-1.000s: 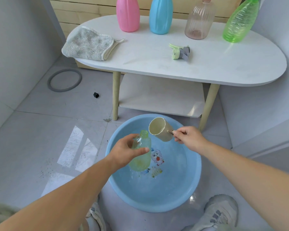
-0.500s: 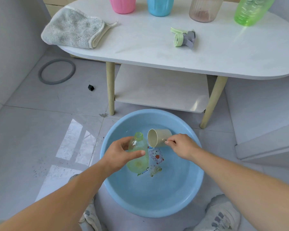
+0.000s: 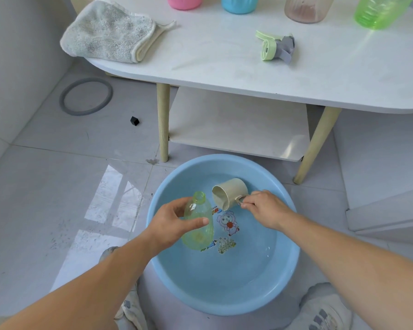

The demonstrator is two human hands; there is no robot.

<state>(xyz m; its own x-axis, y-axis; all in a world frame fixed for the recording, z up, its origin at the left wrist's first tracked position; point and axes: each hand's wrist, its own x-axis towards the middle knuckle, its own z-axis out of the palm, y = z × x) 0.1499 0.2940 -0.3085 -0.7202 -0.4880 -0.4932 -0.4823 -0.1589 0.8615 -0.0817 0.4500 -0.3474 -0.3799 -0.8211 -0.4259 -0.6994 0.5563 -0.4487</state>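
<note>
Left grip (image 3: 174, 225) is wrapped round the clear yellow-green plastic bottle (image 3: 197, 236). Cap is off, neck up and leaning toward the cup, held above the round blue plastic basin (image 3: 289, 270). Right grip (image 3: 265, 208) pinches the handle of the beige plastic cup (image 3: 229, 192), which is tipped on its side with its mouth just beside the bottle neck, not touching. Can't tell if the cup holds water.

Looks like a fill-to-rinse pour. Put the cup lip directly over the neck, bring the bottle nearer upright, and tip slowly for a thin stream. Do it over the basin so spill lands there.
</note>
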